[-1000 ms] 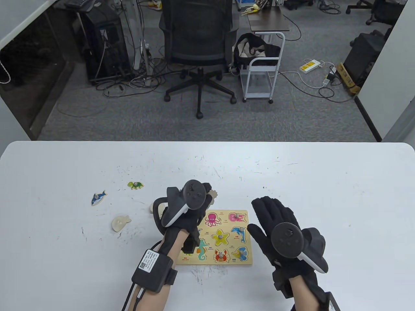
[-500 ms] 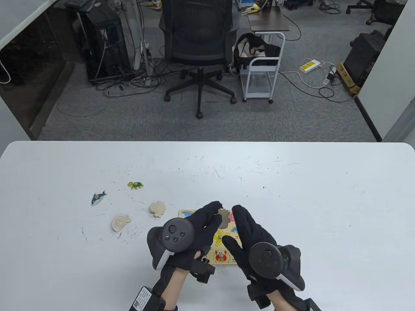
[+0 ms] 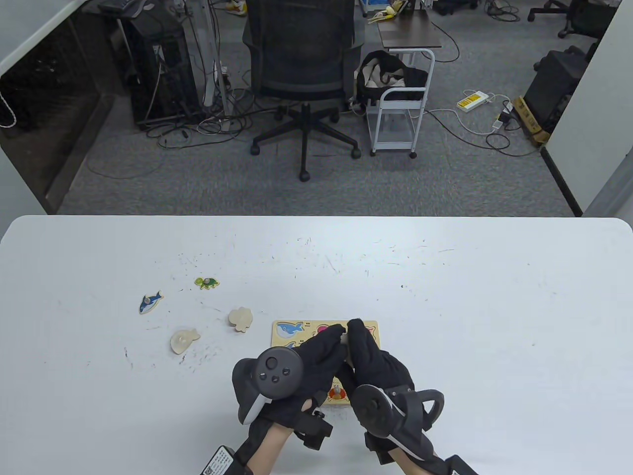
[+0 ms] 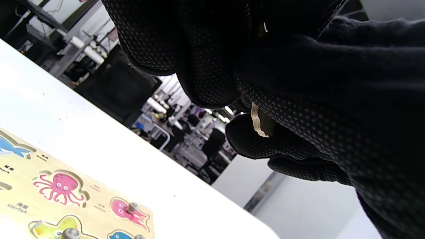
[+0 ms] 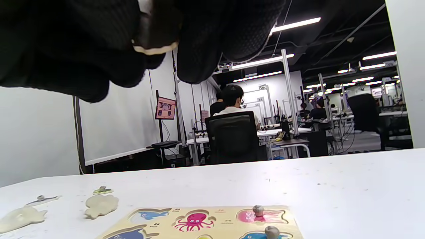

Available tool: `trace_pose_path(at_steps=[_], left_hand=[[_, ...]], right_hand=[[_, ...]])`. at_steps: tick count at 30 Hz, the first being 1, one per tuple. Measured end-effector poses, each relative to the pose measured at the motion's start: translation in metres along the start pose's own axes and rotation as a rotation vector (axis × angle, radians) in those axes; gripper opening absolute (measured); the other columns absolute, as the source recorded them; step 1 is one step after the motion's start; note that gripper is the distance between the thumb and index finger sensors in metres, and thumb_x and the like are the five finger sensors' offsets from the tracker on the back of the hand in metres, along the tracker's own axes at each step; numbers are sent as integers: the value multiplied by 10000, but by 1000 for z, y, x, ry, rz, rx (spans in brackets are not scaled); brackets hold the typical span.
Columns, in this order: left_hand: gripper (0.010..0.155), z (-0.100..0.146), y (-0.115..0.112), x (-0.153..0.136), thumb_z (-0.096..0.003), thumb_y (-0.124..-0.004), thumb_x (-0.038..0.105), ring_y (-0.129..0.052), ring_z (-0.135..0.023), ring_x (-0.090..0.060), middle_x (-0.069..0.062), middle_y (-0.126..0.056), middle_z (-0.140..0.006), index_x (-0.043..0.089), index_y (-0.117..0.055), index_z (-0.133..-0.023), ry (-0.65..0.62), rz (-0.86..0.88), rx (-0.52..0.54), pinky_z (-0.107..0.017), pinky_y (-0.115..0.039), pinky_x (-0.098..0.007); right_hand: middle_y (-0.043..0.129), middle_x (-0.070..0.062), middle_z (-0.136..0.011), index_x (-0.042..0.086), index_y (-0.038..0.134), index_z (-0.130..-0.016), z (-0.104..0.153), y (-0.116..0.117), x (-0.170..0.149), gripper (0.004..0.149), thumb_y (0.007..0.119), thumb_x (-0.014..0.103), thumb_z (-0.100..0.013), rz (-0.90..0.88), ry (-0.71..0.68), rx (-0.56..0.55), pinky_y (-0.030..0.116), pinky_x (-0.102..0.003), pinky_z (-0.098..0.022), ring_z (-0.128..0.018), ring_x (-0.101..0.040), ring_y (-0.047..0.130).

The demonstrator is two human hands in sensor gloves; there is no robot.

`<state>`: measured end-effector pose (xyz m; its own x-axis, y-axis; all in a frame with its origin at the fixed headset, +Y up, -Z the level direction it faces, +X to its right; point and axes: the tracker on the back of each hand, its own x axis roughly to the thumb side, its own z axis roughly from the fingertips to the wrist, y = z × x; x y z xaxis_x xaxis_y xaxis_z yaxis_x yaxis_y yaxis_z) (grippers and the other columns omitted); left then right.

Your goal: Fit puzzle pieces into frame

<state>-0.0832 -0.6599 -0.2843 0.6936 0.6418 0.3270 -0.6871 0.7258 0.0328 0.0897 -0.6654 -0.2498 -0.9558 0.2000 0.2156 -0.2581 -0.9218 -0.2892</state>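
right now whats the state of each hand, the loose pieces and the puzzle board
left hand: raised over the board, fingers on a wooden piece
right hand: raised, pinching the same piece
pale wooden puzzle piece: held between both hands, off the board
wooden puzzle frame: flat on table, partly filled
blue shark piece: loose, face up
green turtle piece: loose, face up
two plain pieces: loose, face down

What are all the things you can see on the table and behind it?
Puzzle frame: one, yellow wood, near table edge, partly under the hands.
Held piece: one, pale wood, pinched between both hands above the frame.
Shark piece: one, blue, table left.
Turtle piece: one, green, beyond the shark.
Face-down pieces: two, pale, left of frame.
Table: one, white.
Office chair: one, black, behind table.
Cart: one, white, beside chair.
Left hand: black glove.
Right hand: black glove.
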Motion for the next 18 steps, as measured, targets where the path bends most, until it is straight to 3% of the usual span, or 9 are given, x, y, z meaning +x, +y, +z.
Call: trace_pose_path(at_steps=[7, 10, 13, 15, 18], left_hand=[[609, -1, -4, 1, -527, -701, 558, -1028, -745, -144, -13, -960, -948, 239, -717, -1046, -50, -43, -77, -625, -848, -388], [577, -3, -1, -2, -532, -681, 559, -1024, -754, -148, -2, -961, -953, 275, -737, -1031, -56, -11, -82, -633, -842, -394], [566, -3, 6, -5, -534, -676, 558, -1018, -763, -147, 17, -959, -956, 290, -737, -1029, -61, 30, -62, -641, -837, -396], [556, -1, 13, -5, -535, -689, 546, -1016, -767, -146, 22, -959, -956, 295, -735, -1029, -69, 29, -23, -644, -836, -397], [539, 2, 21, -1, -533, -717, 525, -1014, -771, -138, 34, -957, -956, 305, -736, -1025, -94, -24, 37, -647, -836, -393]], right_hand=[[784, -59, -1003, 213, 441, -1086, -10, 4, -18, 767, 810, 484, -471, -160, 2, 123, 825, -374, -584, -707, -121, 1024], [767, -75, -1013, 194, 422, -1089, -19, 5, -34, 761, 792, 471, -485, -363, -23, 228, 818, -386, -589, -722, -135, 1015], [733, -99, -1036, 175, 386, -1094, -27, 11, -49, 752, 767, 442, -504, -675, -112, 365, 799, -411, -604, -749, -165, 996], [701, -118, -1055, 157, 352, -1097, -32, 20, -58, 748, 746, 421, -519, -915, -148, 473, 779, -430, -618, -774, -191, 977], [662, -148, -1072, 136, 322, -1096, -35, 30, -66, 732, 722, 387, -536, -1133, -158, 549, 754, -456, -633, -800, -229, 953]])
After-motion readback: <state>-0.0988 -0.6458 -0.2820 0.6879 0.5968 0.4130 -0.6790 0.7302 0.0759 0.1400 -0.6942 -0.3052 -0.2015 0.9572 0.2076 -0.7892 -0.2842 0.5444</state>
